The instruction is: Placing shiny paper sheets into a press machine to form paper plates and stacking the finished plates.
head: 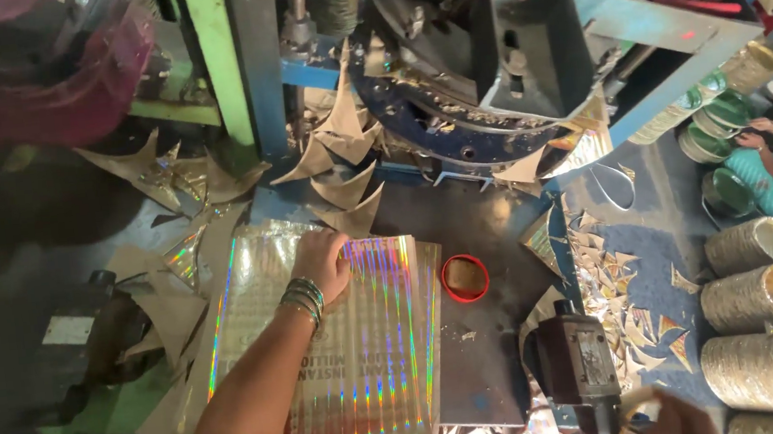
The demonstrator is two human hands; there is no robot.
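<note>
A hand laid flat on a stack of holographic foil sheets below a blue press machine.

At the far left, brown paper offcuts are scattered over the dark bench. Beside them, the stack of shiny foil sheets lies flat on the bench, and the left hand is pressed on its upper edge, fingers spread and together with the palm on the top sheet, nothing clamped; green bangles are worn at the wrist. Just right of the stack a small red-rimmed dish is set. Above it the blue press machine is seen. At the lower right edge the right hand is only partly shown, and its grip cannot be told. Rolls of nested foil bowls are stacked at far right.
</note>
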